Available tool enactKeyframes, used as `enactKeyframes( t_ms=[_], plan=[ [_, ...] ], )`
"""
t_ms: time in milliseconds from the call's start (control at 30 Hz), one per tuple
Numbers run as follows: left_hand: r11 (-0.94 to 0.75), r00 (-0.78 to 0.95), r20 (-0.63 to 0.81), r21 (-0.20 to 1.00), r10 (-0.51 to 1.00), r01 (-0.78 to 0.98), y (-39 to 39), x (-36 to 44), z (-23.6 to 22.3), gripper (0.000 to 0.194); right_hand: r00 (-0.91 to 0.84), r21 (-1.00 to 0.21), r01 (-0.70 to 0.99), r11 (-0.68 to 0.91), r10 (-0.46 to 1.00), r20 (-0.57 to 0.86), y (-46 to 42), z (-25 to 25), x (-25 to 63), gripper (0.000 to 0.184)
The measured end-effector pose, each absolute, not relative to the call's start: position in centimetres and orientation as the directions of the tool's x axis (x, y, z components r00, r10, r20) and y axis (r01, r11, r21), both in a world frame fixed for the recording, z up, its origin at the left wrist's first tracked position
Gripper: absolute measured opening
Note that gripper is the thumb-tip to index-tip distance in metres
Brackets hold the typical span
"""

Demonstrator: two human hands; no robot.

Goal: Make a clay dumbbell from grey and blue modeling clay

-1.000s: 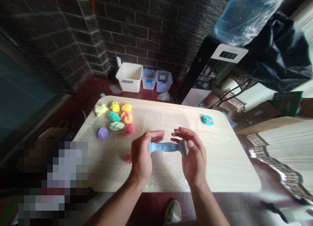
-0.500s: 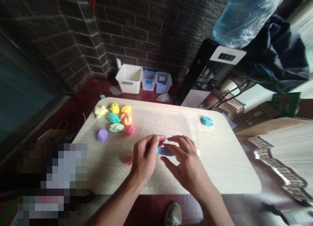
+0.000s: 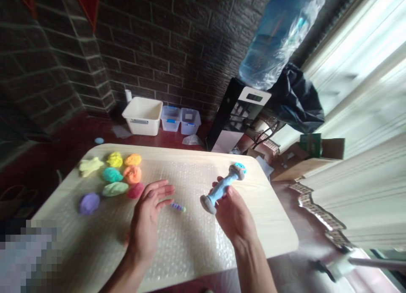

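Note:
My right hand [image 3: 234, 219] grips a blue clay dumbbell shape [image 3: 223, 190] with grey disc ends, holding it up and tilted over the bubble wrap [image 3: 187, 174]. My left hand [image 3: 147, 225] lies open and empty, close to a thin striped clay roll [image 3: 177, 206]. Further left stand several clay lumps, among them a pale yellow star [image 3: 90, 166], a purple ball [image 3: 89, 203], a teal lump [image 3: 112, 174] and a pink-red lump [image 3: 135, 190]. A round blue clay disc [image 3: 240, 167] lies behind the dumbbell's upper end, partly hidden.
The pale wooden table [image 3: 269, 227] ends in a front edge and a right edge close to my hands. Beyond it, on a red floor, stand a white basket [image 3: 141, 115] and clear plastic bins [image 3: 179, 120]. A water dispenser [image 3: 250, 102] stands by the brick wall.
My right hand has lifted the dumbbell shape off the sheet and tilted it. My left hand has moved away and opened. The view has swung upward, shifting the table lower left.

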State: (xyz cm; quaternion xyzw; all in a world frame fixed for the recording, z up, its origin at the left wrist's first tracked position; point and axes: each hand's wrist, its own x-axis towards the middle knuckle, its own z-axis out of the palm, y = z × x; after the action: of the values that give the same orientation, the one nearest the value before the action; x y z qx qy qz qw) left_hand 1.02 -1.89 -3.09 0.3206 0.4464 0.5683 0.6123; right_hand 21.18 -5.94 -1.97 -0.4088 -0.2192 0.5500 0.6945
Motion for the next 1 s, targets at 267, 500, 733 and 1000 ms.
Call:
enactKeyframes(
  t_ms=[267, 500, 733, 1000],
  plan=[
    [0.144, -0.069, -0.178, 0.926, 0.982, -0.348, -1.7, 0.9, -3.3, 0.041, 0.362, -0.822, -0.556, 0.122, 0.926, -0.108, -5.6, -2.8, 22.0, 0.035],
    [0.14, -0.026, -0.152, 0.958, 0.988, -0.251, -1.8, 0.9, -3.7, 0.031, 0.513, -0.929, -0.346, 0.13, 0.855, -0.071, -5.0, -3.2, 23.9, 0.038],
    [0.097, 0.023, -0.094, 0.976, 0.995, -0.197, -2.2, 1.3, -3.6, 0.024, 0.6, -0.99, -0.081, 0.119, 0.798, 0.046, -6.5, -2.6, 27.9, 0.046],
    [0.04, -0.03, -0.048, 0.972, 0.998, -0.23, -1.2, 0.8, -3.4, 0.022, 0.446, -0.776, 0.611, -0.155, 0.878, 0.176, -7.7, 0.5, 36.4, 0.039]
  ],
)
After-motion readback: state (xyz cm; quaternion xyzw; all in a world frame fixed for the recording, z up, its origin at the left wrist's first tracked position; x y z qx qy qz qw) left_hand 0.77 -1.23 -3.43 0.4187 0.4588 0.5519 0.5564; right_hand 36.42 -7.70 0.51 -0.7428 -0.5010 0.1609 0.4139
